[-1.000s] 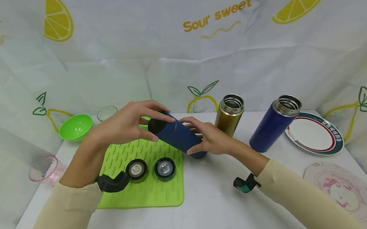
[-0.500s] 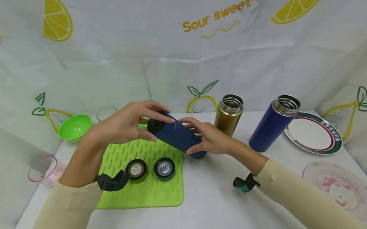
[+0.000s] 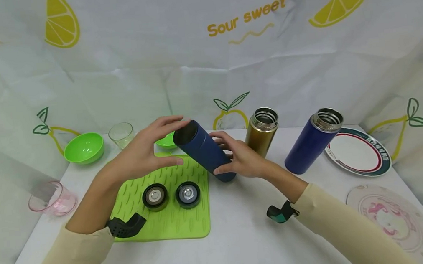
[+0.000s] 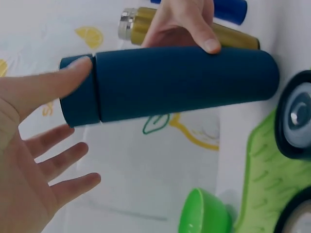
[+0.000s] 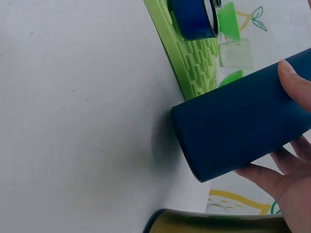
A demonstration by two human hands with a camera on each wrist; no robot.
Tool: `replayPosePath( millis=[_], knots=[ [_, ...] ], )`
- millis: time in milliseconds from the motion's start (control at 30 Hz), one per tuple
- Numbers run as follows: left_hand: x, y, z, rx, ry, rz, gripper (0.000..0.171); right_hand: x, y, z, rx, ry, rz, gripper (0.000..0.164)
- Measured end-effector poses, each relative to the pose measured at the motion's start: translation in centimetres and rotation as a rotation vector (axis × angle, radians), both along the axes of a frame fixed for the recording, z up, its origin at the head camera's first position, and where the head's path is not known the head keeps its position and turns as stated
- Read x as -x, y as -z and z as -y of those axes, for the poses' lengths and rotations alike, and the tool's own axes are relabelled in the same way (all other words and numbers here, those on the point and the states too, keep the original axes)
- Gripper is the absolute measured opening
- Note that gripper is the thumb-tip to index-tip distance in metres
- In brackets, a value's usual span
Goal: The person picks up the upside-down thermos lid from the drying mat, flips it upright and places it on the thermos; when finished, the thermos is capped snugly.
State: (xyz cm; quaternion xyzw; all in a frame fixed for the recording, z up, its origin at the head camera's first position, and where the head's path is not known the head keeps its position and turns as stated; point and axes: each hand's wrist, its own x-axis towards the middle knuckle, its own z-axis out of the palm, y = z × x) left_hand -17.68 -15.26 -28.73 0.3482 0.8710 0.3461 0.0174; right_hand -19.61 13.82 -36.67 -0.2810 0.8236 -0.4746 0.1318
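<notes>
Flanking one navy bottle are two hands near two lids.

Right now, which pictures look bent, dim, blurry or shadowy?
Head view: bright, but the gold bottle and open blue bottle lean outward, probably lens distortion; left wrist view: dimmer, the left hand seemingly blurred at the thumb; right wrist view: dim, soft shadow on the table beside the dark blue bottle.

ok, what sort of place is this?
Probably a staged tabletop booth, not a working kitchen: lemon-printed white cloth hangs behind a white table that bears a green mat and a green bowl.
</notes>
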Motion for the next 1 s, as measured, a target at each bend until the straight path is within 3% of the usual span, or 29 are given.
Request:
replayPosePath(
  millis=[167,300,500,767,1000],
  knots=[
    [-0.9,1.4,2.0,-0.033,-0.115,0.051,0.072,0.2,0.6,0.3,0.055,0.056,0.003,0.094],
    [-1.8,2.8,3.6,-0.038,-0.160,0.093,0.066,0.1,1.1,0.6,0.113,0.090,-0.013,0.096],
    [-2.9,5.5,6.0,-0.023,-0.203,0.143,0.071,-0.1,1.7,0.9,0.167,0.170,0.017,0.099],
    [-3.8,9.2,7.5,0.006,-0.233,0.273,0.082,-0.2,2.6,0.6,0.231,0.226,0.069,0.101],
    [-4.0,10.9,7.8,-0.029,-0.170,0.377,0.090,-0.2,3.1,0.3,0.284,0.219,0.063,0.098]
  ],
)
